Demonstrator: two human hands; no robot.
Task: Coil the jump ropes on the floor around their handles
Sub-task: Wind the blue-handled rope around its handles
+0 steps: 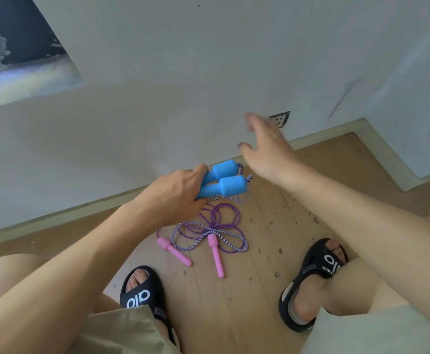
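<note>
Gripping 2 blue handles [221, 180], left hand [177, 194] fingers closed; right hand [269, 149] spread, empty; 2 pink handles [215, 252] on floor [247, 315].

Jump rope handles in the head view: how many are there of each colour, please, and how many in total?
Blue handles: 2, both held together in the left hand.
Pink handles: 2, lying apart on the wooden floor.
Total: 4 handles.

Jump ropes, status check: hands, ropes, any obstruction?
Left hand shut on blue handles. Right hand open, raised, empty. Pink-handled rope loose on floor, uncoiled. Nothing blocking.
</note>
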